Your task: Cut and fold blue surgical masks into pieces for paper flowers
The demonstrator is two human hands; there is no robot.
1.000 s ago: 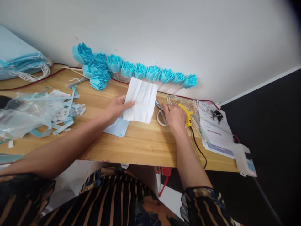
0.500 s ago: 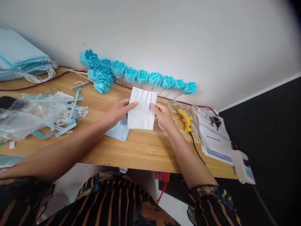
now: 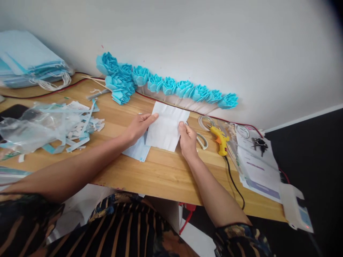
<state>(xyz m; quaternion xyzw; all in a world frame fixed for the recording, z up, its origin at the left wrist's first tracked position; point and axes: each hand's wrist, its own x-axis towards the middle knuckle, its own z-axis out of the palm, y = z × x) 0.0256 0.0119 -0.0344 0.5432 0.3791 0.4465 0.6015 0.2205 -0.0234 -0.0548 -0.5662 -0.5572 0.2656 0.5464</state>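
Observation:
A creased white sheet, like the pleated layer of a face mask, is held up over the table between my hands. My left hand pinches its left edge with the thumb on the near face. At the right edge, my right hand grips it, thumb on top and fingers behind. Beneath the sheet and my left hand lies a light blue pleated piece, partly covered. A yellow glue gun rests to the right of my right hand, with a clear roll between them.
Blue flowers on sticks line the wall. Blue and white scraps and a clear plastic bag lie left, below a stack of blue sheets. Keys sit on printed papers at right, near a white power strip.
The white sheet looks wider and flatter, its pleats pulled apart as my right hand moved rightward. The whole view has shifted slightly.

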